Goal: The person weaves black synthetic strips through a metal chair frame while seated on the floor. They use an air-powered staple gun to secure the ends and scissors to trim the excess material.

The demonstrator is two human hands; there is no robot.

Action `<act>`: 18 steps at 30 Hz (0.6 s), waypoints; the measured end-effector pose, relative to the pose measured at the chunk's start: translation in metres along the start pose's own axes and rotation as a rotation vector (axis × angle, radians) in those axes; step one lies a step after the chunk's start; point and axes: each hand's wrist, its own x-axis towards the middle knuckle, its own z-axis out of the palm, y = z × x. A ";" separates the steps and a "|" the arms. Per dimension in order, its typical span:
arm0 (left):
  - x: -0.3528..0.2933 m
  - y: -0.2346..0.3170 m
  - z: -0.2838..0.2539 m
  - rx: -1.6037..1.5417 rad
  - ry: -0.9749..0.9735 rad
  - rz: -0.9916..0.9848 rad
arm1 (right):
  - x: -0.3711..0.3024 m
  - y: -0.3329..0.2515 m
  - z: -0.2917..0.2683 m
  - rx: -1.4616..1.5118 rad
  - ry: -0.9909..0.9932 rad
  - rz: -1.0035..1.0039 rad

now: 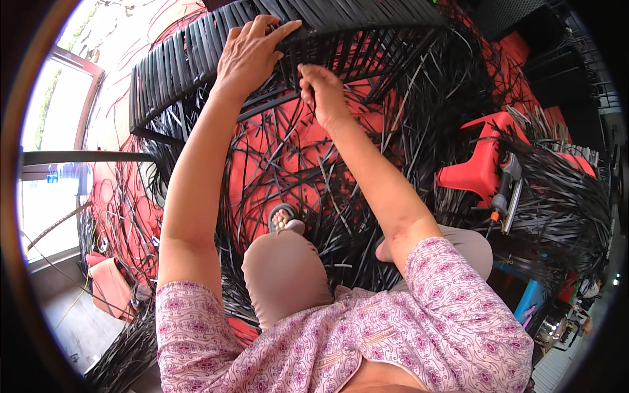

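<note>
A frame wrapped in flat black strips stands across the top of the view, its wrapped face curving from left to right. My left hand lies on its upper face with the fingers spread, the forefinger stretched to the right along the strips. Just below the frame's lower edge is my right hand, closed in a pinch. A thin dark bit of black strip shows under its curled fingers; most of what it grips is hidden. Behind the right hand, the frame's inner side shows rows of strips with gaps between them.
Loose black strips lie in heaps over the red floor covering. To the right stands a red plastic stool, with a grey and black power tool against it. A glass door is at the left.
</note>
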 end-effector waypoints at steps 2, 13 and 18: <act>0.005 0.000 0.000 -0.013 0.004 -0.012 | 0.004 0.024 -0.021 0.016 0.015 0.051; 0.043 -0.027 -0.010 -0.149 -0.080 -0.021 | 0.048 0.090 -0.059 0.096 0.034 0.202; 0.053 -0.042 0.000 -0.036 -0.025 -0.031 | 0.066 0.094 -0.048 0.073 0.164 0.205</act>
